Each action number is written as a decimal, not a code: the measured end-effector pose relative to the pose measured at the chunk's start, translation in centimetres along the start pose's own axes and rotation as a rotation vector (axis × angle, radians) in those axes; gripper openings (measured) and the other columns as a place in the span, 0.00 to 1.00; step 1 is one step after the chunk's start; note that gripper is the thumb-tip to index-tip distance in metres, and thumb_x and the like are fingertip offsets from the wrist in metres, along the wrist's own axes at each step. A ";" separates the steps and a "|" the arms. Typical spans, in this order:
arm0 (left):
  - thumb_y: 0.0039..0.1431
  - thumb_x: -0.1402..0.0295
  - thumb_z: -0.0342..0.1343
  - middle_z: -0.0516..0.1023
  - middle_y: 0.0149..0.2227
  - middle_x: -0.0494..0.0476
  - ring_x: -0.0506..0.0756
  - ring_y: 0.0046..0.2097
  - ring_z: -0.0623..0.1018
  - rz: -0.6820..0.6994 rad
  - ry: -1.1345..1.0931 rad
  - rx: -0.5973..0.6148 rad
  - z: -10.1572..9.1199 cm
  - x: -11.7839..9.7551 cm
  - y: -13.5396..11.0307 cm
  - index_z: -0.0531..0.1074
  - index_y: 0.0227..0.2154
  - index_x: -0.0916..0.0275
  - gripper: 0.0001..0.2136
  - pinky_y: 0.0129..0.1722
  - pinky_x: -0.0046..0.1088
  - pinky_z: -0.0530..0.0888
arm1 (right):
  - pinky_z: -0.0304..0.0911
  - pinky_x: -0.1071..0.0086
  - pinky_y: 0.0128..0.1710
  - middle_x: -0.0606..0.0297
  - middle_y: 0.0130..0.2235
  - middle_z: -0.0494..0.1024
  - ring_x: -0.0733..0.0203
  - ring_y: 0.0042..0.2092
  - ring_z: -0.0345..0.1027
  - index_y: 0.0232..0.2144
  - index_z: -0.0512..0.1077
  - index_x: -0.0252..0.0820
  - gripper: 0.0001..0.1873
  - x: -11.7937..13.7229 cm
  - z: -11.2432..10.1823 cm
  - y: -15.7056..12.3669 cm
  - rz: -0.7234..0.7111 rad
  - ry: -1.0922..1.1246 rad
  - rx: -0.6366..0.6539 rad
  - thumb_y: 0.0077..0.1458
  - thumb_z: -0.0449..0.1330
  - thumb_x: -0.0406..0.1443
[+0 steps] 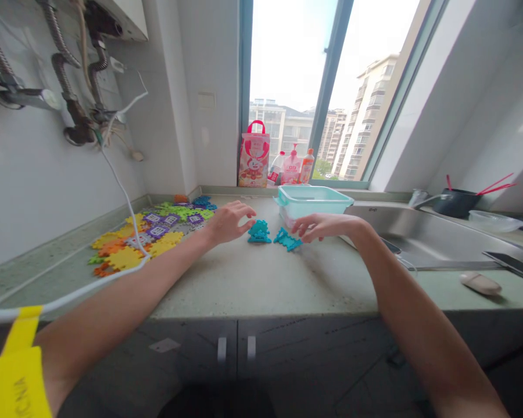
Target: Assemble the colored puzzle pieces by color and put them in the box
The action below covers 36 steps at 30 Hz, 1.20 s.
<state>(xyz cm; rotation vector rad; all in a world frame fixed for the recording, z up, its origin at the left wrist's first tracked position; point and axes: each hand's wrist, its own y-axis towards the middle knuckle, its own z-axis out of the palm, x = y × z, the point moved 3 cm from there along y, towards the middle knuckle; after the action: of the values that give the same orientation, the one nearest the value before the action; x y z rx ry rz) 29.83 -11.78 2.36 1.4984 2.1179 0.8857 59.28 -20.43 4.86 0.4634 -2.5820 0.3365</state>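
Observation:
Two teal toothed plastic pieces lie on the counter between my hands: one teal piece [258,231] on the left and a second teal piece [287,238] on the right. My left hand [227,221] hovers just left of the first piece, fingers spread and curved, holding nothing. Reaching in from the right, my right hand [320,226] has its fingers stretched toward the second piece, its fingertips at or just above that piece's edge. A pale teal plastic tub [314,200] stands right behind the pieces.
A pile of yellow, orange, green, purple and blue puzzle pieces [146,235] lies at the left by the wall, with a white cable [122,191] across it. A steel sink [436,244] is at the right. Bottles and a bag [254,155] stand on the windowsill.

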 end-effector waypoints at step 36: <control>0.70 0.61 0.55 0.81 0.54 0.58 0.63 0.55 0.76 -0.029 0.137 -0.049 -0.9 -0.8 -0.2 0.77 0.49 0.56 0.11 0.56 0.46 0.69 | 0.70 0.66 0.42 0.60 0.51 0.84 0.58 0.38 0.76 0.69 0.69 0.48 0.46 -0.1 2.8 2.7 -0.132 -0.062 -0.039 0.48 0.74 0.39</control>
<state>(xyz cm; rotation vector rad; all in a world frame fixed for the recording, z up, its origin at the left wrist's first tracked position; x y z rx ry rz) 29.46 -12.84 2.84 1.4164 2.1908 1.0493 57.15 -18.78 2.00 0.6356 -2.5964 0.2290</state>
